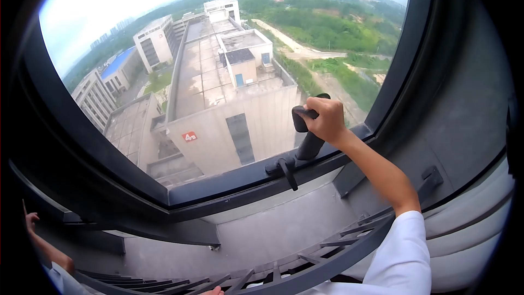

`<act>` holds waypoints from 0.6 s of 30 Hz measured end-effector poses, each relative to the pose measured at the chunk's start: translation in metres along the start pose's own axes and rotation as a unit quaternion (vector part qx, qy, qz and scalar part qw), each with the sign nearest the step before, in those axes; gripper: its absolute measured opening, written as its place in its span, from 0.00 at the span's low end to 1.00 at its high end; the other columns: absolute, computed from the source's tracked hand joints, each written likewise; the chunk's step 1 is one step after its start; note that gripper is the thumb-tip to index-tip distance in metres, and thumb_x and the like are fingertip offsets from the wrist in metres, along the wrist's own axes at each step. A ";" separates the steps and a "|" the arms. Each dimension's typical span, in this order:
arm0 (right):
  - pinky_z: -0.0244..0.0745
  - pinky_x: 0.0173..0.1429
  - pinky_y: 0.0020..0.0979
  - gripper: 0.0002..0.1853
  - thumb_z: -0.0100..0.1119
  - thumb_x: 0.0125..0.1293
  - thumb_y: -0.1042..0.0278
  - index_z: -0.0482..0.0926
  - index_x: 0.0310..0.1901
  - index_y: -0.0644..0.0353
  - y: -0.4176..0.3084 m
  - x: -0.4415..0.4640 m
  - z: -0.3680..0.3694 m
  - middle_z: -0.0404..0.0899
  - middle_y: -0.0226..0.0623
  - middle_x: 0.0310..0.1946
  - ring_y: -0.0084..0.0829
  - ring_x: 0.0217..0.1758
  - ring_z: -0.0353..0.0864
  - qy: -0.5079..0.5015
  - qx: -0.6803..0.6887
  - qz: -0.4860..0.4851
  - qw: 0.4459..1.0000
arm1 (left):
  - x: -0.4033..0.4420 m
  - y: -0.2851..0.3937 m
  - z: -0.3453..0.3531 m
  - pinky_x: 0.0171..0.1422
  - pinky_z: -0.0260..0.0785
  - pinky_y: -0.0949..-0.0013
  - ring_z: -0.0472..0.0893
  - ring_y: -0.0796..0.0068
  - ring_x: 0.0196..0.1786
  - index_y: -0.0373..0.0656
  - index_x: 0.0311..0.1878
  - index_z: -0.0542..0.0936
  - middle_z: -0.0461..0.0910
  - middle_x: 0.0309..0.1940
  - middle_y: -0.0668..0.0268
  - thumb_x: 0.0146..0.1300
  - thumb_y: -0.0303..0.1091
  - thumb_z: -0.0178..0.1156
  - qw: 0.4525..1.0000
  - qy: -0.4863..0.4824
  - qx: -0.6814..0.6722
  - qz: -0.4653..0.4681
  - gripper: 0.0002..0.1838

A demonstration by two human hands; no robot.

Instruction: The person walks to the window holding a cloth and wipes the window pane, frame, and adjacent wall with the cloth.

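Head view: your right hand [326, 117] is clamped around a chunky black tool [310, 146], fingers curled over its top by a rounded, block-like end. Tool sits at the lower right of the glass pane [338, 33], its thick smooth shaft dropping to the window frame [240, 186]; can't tell whether it touches the glass. Just left of the shaft, a tapered black lever [286, 175] sticks out from the frame, which is dark, flat-faced and hard-edged. Bent forearm [52, 254] with a partly cropped hand [31, 219] shows at the left edge, plus a few fingers [215, 291] at the bottom; can't tell which belongs to your left hand, or its grip. White cloth sleeve [404, 246] wrinkles at your right elbow. Below you, a curved dark railing [327, 265] with slim bars crosses a matte grey surface [273, 216]. Pale, rounded folds [464, 218] stack at right. Outside: stained, slab-like roof [207, 76], ribbed pale wall with a red sign [189, 136], fuzzy green trees [316, 27].
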State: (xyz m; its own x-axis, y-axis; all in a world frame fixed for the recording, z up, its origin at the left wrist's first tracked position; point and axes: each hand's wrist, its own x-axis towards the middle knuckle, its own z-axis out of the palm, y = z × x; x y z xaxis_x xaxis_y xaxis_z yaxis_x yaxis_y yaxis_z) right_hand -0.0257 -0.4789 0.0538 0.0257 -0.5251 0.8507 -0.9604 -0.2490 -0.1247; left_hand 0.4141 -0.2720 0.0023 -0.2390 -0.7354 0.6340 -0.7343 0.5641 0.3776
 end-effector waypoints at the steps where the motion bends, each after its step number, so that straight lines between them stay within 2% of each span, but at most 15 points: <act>1: 0.70 0.28 0.38 0.15 0.75 0.50 0.64 0.74 0.24 0.57 0.004 0.007 -0.004 0.77 0.39 0.20 0.43 0.25 0.79 -0.003 -0.008 0.006 1.000 | 0.001 -0.001 0.000 0.35 0.77 0.60 0.82 0.54 0.28 0.36 0.38 0.84 0.82 0.28 0.55 0.60 0.24 0.60 1.000 0.000 0.004 0.003 0.06; 3: 0.70 0.29 0.39 0.16 0.74 0.51 0.63 0.74 0.24 0.57 0.005 0.020 -0.010 0.77 0.39 0.19 0.43 0.24 0.79 0.051 0.023 0.139 0.989 | 0.001 -0.001 0.002 0.36 0.77 0.60 0.82 0.54 0.29 0.36 0.38 0.84 0.82 0.29 0.55 0.60 0.24 0.60 1.000 0.009 0.002 0.002 0.06; 4: 0.69 0.28 0.38 0.16 0.75 0.52 0.63 0.74 0.23 0.58 0.002 0.021 -0.008 0.77 0.40 0.18 0.45 0.23 0.78 0.090 0.034 0.152 0.984 | 0.000 -0.002 0.001 0.36 0.77 0.60 0.82 0.54 0.29 0.36 0.38 0.84 0.82 0.29 0.55 0.60 0.24 0.60 1.000 0.013 -0.003 0.000 0.06; 5: 0.69 0.28 0.38 0.16 0.75 0.52 0.63 0.74 0.23 0.58 -0.003 0.015 -0.001 0.77 0.40 0.18 0.45 0.23 0.78 0.085 0.033 0.151 0.984 | -0.002 -0.002 0.001 0.36 0.77 0.60 0.82 0.54 0.29 0.36 0.40 0.84 0.82 0.29 0.55 0.59 0.23 0.60 1.000 0.003 0.005 -0.001 0.07; 7: 0.66 0.25 0.33 0.16 0.76 0.52 0.70 0.73 0.22 0.64 -0.020 0.000 0.016 0.71 0.44 0.15 0.35 0.16 0.72 0.035 0.041 0.003 0.999 | -0.005 -0.007 0.000 0.35 0.77 0.60 0.82 0.54 0.29 0.36 0.40 0.85 0.82 0.28 0.55 0.59 0.23 0.60 1.000 -0.013 0.008 0.013 0.08; 8: 0.67 0.25 0.36 0.17 0.78 0.49 0.65 0.74 0.22 0.61 -0.019 0.003 0.015 0.75 0.42 0.16 0.46 0.20 0.76 0.018 0.036 0.009 0.999 | -0.005 -0.010 -0.001 0.35 0.77 0.60 0.82 0.54 0.29 0.36 0.40 0.85 0.82 0.28 0.55 0.59 0.23 0.60 1.000 -0.009 0.011 0.015 0.08; 9: 0.67 0.25 0.36 0.17 0.78 0.49 0.65 0.74 0.22 0.61 -0.020 0.012 0.011 0.75 0.42 0.16 0.46 0.20 0.76 0.021 0.037 0.007 0.999 | -0.003 -0.010 -0.001 0.35 0.77 0.61 0.82 0.55 0.28 0.36 0.40 0.85 0.81 0.28 0.55 0.58 0.23 0.60 1.000 -0.003 0.004 0.023 0.08; 12: 0.68 0.26 0.37 0.18 0.78 0.48 0.63 0.74 0.20 0.59 -0.027 0.048 -0.004 0.76 0.40 0.16 0.44 0.21 0.77 0.112 0.081 0.168 0.976 | -0.003 -0.010 0.000 0.34 0.77 0.61 0.81 0.55 0.28 0.36 0.40 0.84 0.81 0.28 0.56 0.58 0.23 0.60 1.000 0.000 -0.011 0.028 0.08; 13: 0.68 0.26 0.37 0.18 0.78 0.48 0.63 0.74 0.20 0.59 -0.032 0.045 0.001 0.76 0.40 0.16 0.44 0.21 0.77 0.109 0.082 0.166 0.977 | -0.003 -0.010 0.001 0.34 0.77 0.62 0.81 0.56 0.28 0.36 0.40 0.84 0.81 0.27 0.56 0.58 0.23 0.61 0.999 0.005 -0.018 0.031 0.08; 16: 0.68 0.26 0.38 0.19 0.78 0.48 0.62 0.73 0.19 0.59 -0.046 0.036 0.016 0.75 0.40 0.15 0.44 0.19 0.76 0.061 0.039 0.004 0.997 | 0.000 -0.009 -0.001 0.34 0.77 0.62 0.81 0.55 0.28 0.36 0.40 0.84 0.80 0.27 0.55 0.58 0.23 0.61 0.999 0.001 -0.022 0.027 0.08; 18: 0.68 0.26 0.38 0.19 0.78 0.48 0.61 0.74 0.20 0.59 -0.044 0.046 0.007 0.75 0.40 0.15 0.44 0.20 0.76 0.060 0.038 0.012 0.997 | 0.000 -0.008 -0.002 0.35 0.77 0.61 0.81 0.55 0.28 0.36 0.40 0.84 0.80 0.27 0.55 0.58 0.23 0.61 0.999 -0.004 -0.025 0.021 0.08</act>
State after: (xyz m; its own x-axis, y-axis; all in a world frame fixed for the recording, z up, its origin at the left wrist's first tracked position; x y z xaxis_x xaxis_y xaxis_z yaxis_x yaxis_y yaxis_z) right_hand 0.0196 -0.4977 0.0952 -0.0352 -0.4314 0.9015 -0.9367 -0.3003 -0.1803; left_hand 0.4213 -0.2757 0.0011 -0.2746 -0.7131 0.6451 -0.6907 0.6130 0.3836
